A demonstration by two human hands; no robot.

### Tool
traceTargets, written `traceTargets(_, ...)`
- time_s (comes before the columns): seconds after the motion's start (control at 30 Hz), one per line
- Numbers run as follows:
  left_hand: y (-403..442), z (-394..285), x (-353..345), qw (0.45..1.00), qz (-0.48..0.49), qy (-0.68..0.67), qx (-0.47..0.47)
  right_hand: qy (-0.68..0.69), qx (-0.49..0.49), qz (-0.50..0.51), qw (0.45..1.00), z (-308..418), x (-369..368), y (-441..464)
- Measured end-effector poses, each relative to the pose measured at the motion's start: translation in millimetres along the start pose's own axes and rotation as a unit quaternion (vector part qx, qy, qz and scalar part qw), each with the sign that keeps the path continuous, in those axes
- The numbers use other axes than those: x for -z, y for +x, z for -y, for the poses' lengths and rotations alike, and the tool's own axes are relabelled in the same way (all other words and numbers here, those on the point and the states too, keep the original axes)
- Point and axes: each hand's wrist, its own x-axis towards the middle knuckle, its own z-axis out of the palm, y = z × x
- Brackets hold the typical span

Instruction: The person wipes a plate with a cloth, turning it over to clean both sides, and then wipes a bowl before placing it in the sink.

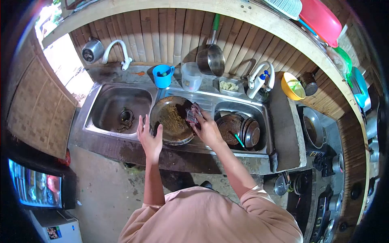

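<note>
A round metal pan [172, 117] with brownish residue inside rests on the drainboard between the two sink basins. My right hand [208, 130] is closed around a crumpled dark patterned cloth [194, 114] at the pan's right edge. Beside the pan's left rim, my left hand [150, 138] is raised with its fingers spread, holding nothing. Dirty dishes [252, 133] and a pan [230, 127] fill much of the right basin, with a green-handled utensil [239, 140] among them.
The left basin [120, 101] has debris at its drain. Behind the sink stand a blue mug [163, 77], a clear container [191, 77], a small tray [231, 86] and two white faucets [118, 47]. A yellow bowl [293, 86] sits at the right.
</note>
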Motion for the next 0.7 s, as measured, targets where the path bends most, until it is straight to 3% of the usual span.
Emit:
traceTargets(0.13, 3.5, -32.6, 4.9, 0.994, -0.024, 0.029, -0.098, -0.006, -0.001, -0.008, 1.000, 9.6, 11.2, -2.6)
traceTargets(0.3, -1.0, -85.1, 2.5, 0.978, 0.041, -0.120, -0.167, -0.004, 0.011, -0.038, 0.999, 29.8, 40.0, -8.6)
traceTargets(0.4, -11.5, -112.1, -10.2, 0.939, 0.137, -0.275, -0.154, 0.002, 0.030, -0.063, 0.998, 37.4, 54.8, -12.8)
traceTargets(0.43, -17.9, -119.4, -14.4, 0.925, 0.187, -0.317, -0.091, 0.021, 0.022, -0.081, 0.996, 41.6, 60.6, -14.8)
traceTargets(0.53, -28.6, -133.3, -38.0, 0.844, 0.222, -0.487, -0.041, 0.085, -0.020, -0.120, 0.989, 47.6, 73.5, -24.9)
traceTargets(0.63, -38.6, -139.2, -53.1, 0.790, 0.305, -0.523, 0.095, -0.030, 0.007, -0.088, 0.996, 37.9, 88.8, -38.5)
traceTargets(0.7, -44.8, -145.8, -65.4, 0.784, 0.307, -0.529, 0.105, -0.024, -0.036, -0.073, 0.996, 30.9, 93.0, -52.1)
